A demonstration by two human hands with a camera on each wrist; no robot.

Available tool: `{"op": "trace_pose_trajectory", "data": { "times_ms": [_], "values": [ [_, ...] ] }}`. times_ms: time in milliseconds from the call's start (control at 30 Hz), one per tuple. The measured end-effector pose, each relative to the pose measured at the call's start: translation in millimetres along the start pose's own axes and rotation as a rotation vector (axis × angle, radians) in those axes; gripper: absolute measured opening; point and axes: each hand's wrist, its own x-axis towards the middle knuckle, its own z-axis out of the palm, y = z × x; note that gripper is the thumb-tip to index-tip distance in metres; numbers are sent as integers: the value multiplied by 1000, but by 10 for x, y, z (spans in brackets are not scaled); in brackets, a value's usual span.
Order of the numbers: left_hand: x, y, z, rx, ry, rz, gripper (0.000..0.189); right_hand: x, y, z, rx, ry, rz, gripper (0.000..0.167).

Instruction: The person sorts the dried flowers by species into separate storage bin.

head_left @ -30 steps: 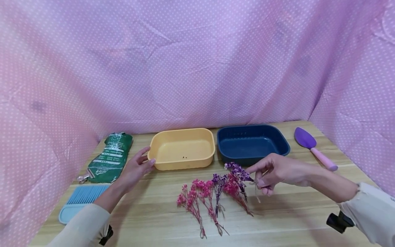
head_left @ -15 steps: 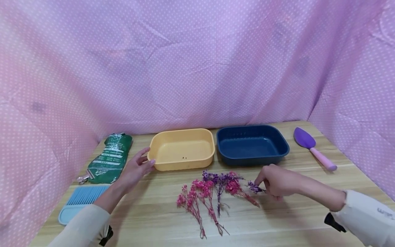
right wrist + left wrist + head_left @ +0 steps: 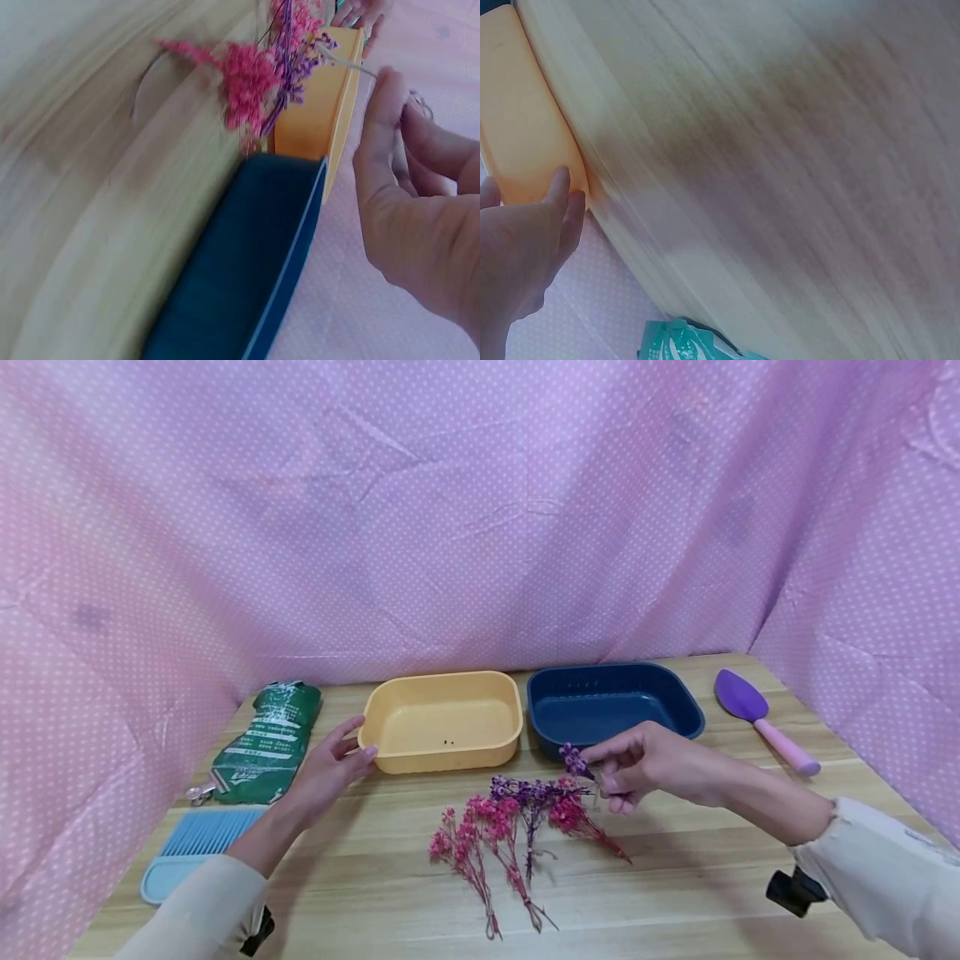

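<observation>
Right hand (image 3: 648, 768): fingers pinch purple sprig (image 3: 573, 760), its blossoms just left of them, near side of blue tub (image 3: 600, 710) | Left hand (image 3: 330, 777): fingers loosely spread, touching yellow tub (image 3: 442, 722) at left

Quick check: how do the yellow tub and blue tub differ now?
The yellow tub is pale, the blue tub dark.
Dark specks lie in the yellow tub; none show in the blue tub.
The left hand touches the yellow tub's side; the right hand, pinching a purple sprig, hides part of the blue tub in the head view.
Both are open-topped and upright, with rounded corners.
</observation>
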Motion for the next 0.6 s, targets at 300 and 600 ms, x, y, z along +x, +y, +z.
{"op": "trace_pose_trajectory", "data": {
  "times_ms": [300,600],
  "values": [
    [5,-13,4,-5,2,12,70,300,-64,142,142,100,2,56],
    [6,3,8,-5,15,-4,70,576,-221,228,195,95,-26,56]
  ]
}}
